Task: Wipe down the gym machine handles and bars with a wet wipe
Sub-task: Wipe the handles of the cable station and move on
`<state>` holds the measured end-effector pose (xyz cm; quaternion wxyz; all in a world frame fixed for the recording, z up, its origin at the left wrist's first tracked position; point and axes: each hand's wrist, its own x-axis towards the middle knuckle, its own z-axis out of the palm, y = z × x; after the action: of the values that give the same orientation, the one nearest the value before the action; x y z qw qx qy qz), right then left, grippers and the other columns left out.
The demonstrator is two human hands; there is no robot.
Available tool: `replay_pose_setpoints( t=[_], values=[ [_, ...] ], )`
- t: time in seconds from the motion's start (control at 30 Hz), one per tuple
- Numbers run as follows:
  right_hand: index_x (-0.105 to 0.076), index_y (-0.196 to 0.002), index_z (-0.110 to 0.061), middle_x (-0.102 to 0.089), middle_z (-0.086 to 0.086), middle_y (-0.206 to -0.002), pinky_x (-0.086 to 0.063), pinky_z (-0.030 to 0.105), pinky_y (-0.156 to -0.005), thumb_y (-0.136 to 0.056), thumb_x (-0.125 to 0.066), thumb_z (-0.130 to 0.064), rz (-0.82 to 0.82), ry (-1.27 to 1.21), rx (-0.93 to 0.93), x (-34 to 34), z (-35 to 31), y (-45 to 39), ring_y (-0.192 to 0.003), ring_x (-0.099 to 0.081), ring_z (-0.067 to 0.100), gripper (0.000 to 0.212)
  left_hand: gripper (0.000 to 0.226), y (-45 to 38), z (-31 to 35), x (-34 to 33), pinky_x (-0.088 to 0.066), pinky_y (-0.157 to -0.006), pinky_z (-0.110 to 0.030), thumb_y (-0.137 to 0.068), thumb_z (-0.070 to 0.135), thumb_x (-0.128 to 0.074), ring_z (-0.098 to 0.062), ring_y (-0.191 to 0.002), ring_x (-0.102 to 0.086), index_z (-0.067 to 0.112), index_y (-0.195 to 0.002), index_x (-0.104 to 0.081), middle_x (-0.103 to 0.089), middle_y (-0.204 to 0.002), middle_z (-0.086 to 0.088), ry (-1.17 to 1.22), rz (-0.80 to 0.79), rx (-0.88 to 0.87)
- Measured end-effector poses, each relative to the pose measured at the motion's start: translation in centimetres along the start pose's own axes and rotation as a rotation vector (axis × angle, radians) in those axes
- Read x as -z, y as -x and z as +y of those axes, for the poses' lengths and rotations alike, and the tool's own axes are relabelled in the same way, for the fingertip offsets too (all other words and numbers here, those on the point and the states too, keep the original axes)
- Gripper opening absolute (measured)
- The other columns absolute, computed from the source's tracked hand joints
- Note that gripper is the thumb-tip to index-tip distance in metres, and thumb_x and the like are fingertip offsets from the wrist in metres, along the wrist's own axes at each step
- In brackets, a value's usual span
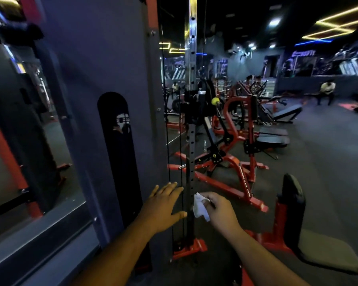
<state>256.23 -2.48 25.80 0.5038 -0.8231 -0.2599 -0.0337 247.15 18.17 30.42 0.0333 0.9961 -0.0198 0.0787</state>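
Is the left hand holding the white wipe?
No, the crumpled white wet wipe is pinched in the right hand; the left hand is open and holds nothing.

- The left hand (pixel 165 205) is bare — no glove, ring or watch shows.
- The right hand (pixel 221 211) is bare too.
- Both forearms are uncovered — no sleeve is in view.

A white wipe (pixel 201 207), a grey hole-punched upright bar (pixel 191 129), red machine frames (pixel 232 188), black seat pads (pixel 292 205).

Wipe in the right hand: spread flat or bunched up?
Bunched up. The wipe shows creases, pinched by the right hand beside the holed post.
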Motion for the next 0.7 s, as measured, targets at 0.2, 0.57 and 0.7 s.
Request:
replay_pose_setpoints(
  t=[0.2,0.57,0.7],
  values=[
    [-0.072,-0.116,-0.035,-0.073,-0.016,-0.108,-0.056,0.039,-0.094,-0.100,-0.058,-0.019,0.032,-0.153,0.011,2.1,2.5,-9.1,-0.104,-0.067,0.001,0.027,0.083,-9.9,-0.7,1.1,-0.001,-0.129,-0.041,-0.098,0.065,-0.051,-0.015,-0.158,-0.007,0.030,-0.164,-0.013,-0.008,-0.172,0.005,-0.058,0.063,-0.032],
    [-0.066,-0.134,-0.022,-0.067,-0.008,-0.130,-0.050,0.025,-0.103,-0.103,-0.055,-0.013,0.131,-0.105,0.226,6.2,4.3,-28.7,-0.119,-0.060,0.002,0.034,0.078,-28.2,-2.6,6.6,-0.003,-0.129,-0.042,-0.101,0.057,-0.050,-0.015,-0.158,-0.008,0.030,-0.164,-0.012,-0.009,-0.172,0.004,-0.124,0.190,0.027],
    [-0.069,-0.129,-0.018,-0.070,-0.002,-0.125,-0.043,0.004,-0.092,-0.102,-0.054,-0.009,0.240,0.010,0.374,7.1,3.0,-35.1,-0.111,-0.063,0.006,0.032,0.080,-32.9,-3.9,8.6,-0.005,-0.129,-0.043,-0.101,0.056,-0.051,-0.016,-0.158,-0.011,0.029,-0.164,-0.009,-0.010,-0.172,0.003,-0.134,0.233,0.033]
  ],
)
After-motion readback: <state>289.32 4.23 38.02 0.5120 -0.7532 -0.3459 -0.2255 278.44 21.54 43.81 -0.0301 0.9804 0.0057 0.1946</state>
